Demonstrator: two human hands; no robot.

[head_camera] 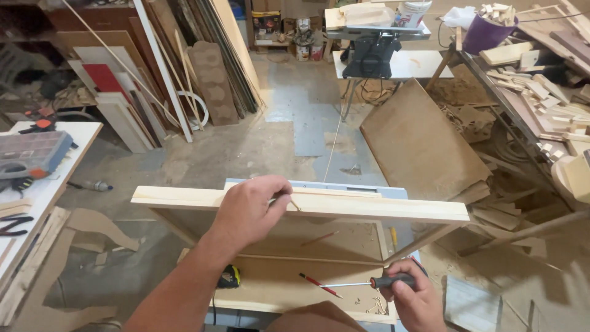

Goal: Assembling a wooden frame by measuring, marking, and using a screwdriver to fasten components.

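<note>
The left hand (251, 206) lay closed over the top rail of a pale wooden frame (393, 209), fingers pinching what looked like a small screw against it. The frame stood upright on the counter (270, 289). The right hand (413, 296) was wrapped around a screwdriver (362, 284), held low over the counter near a red pencil (319, 284) and scattered screws (369, 304).
</note>
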